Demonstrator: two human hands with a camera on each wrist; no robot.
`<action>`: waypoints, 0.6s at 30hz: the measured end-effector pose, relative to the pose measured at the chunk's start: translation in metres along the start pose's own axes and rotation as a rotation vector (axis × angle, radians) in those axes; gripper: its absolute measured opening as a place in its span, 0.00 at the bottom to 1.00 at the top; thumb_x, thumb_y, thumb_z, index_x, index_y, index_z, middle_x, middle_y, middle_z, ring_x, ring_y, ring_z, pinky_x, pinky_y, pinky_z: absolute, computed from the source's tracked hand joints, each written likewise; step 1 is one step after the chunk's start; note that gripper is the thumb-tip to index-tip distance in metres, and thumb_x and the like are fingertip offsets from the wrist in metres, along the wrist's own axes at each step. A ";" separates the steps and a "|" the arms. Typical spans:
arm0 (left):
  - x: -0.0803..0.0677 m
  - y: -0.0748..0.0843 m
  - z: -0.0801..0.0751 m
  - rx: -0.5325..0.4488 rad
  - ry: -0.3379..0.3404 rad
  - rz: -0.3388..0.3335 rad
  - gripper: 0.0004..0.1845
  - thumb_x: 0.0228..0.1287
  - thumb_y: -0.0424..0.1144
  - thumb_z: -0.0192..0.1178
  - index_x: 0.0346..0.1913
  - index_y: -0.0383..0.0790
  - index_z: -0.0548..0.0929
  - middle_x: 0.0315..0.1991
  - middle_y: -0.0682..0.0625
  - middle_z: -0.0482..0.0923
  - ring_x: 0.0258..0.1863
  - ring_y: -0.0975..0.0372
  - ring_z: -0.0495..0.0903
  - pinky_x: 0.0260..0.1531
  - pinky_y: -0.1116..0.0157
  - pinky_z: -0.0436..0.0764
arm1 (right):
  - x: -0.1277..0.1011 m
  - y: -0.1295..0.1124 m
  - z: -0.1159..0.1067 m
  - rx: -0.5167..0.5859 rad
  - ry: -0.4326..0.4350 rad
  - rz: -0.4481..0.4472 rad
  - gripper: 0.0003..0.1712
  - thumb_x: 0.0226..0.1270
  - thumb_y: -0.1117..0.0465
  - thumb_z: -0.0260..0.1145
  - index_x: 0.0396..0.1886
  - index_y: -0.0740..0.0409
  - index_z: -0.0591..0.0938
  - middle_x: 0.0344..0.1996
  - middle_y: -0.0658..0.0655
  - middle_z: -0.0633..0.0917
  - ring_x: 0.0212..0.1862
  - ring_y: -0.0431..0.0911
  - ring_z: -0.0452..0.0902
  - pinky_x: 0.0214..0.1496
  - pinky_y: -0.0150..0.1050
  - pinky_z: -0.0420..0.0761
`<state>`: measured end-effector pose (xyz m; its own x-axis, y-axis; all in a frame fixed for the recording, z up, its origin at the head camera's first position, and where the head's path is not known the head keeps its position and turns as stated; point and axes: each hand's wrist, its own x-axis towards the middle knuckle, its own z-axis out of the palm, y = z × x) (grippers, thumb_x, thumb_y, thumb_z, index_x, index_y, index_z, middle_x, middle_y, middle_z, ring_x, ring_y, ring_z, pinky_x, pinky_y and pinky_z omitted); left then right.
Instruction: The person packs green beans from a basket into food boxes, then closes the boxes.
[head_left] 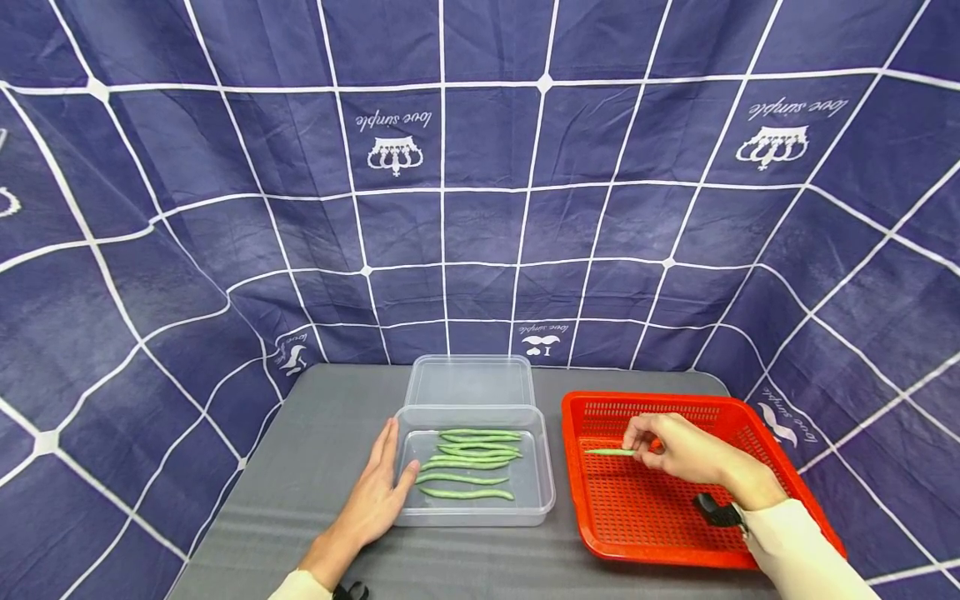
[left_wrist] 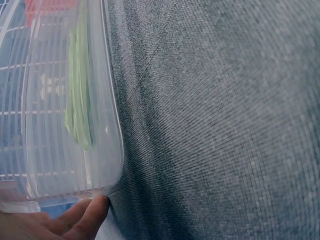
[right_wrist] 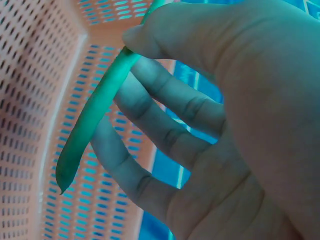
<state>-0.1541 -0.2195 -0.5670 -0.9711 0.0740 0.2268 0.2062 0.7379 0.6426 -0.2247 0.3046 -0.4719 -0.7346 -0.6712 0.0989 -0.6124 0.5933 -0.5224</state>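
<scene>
Over the red plastic basket (head_left: 626,521), my right hand (head_left: 678,446) pinches a green bean (right_wrist: 90,117) between thumb and fingers. In the right wrist view, one pointed end of the bean hangs down past the fingers. My left hand (head_left: 375,492) rests against the left side of a clear plastic container (head_left: 472,517), fingers extended along its wall and the thumb at the rim. Several green beans (head_left: 465,493) lie roughly side by side on the container's bottom. From the left wrist, fingertips (left_wrist: 97,205) show touching the container's end wall.
Behind the container lies a clear plastic lid (head_left: 471,379) on the grey tablecloth (head_left: 300,467). The basket's raised rim stands to the container's right, with a narrow strip of cloth between. A blue curtain (head_left: 480,225) with white lines encloses the table's back and sides.
</scene>
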 end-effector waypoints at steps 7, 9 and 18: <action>-0.001 0.000 0.001 0.015 0.009 0.003 0.45 0.92 0.46 0.60 0.96 0.33 0.52 0.96 0.33 0.52 0.91 0.34 0.65 0.84 0.33 0.72 | 0.011 -0.021 -0.004 -0.024 0.048 -0.062 0.19 0.69 0.77 0.76 0.47 0.47 0.89 0.38 0.36 0.88 0.43 0.28 0.84 0.47 0.37 0.90; 0.000 -0.001 0.002 0.012 0.009 0.005 0.45 0.91 0.46 0.60 0.96 0.33 0.52 0.96 0.33 0.52 0.91 0.34 0.65 0.84 0.33 0.72 | 0.016 -0.030 -0.004 -0.025 0.050 -0.076 0.19 0.70 0.76 0.76 0.47 0.48 0.89 0.38 0.37 0.89 0.43 0.29 0.84 0.48 0.38 0.91; 0.002 -0.003 0.002 0.012 0.002 0.005 0.44 0.92 0.46 0.59 0.96 0.32 0.52 0.96 0.33 0.52 0.92 0.34 0.64 0.85 0.32 0.72 | 0.049 -0.058 0.006 -0.057 0.022 -0.091 0.15 0.73 0.73 0.78 0.47 0.47 0.90 0.39 0.43 0.92 0.44 0.29 0.84 0.50 0.39 0.90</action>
<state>-0.1574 -0.2199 -0.5698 -0.9698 0.0759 0.2316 0.2095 0.7452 0.6330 -0.2233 0.2348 -0.4414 -0.6811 -0.7138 0.1630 -0.6920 0.5549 -0.4617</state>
